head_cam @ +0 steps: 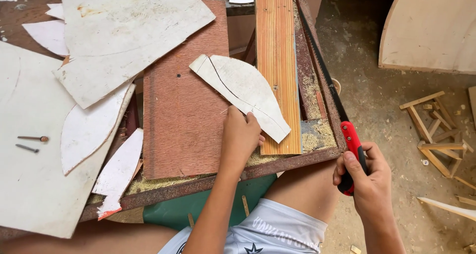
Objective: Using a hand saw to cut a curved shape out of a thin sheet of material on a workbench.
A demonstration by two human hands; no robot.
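My left hand [240, 137] grips the near edge of a white curved offcut of thin board [245, 93] with a dark pencil line along it. The offcut lies across a reddish-brown board [183, 110] and an orange striped plank [277, 45]. My right hand [369, 182] is closed around the red and black handle of a hand saw [327, 78]. The saw's long dark blade runs along the right edge of the rusty workbench frame [297, 162], pointing away from me.
Several white board offcuts [119, 40] cover the left of the bench, with two nails [29, 142] on one sheet. Sawdust lies near the frame's corner. On the floor at right are wooden scrap pieces [439, 135] and a large curved plywood panel [431, 31].
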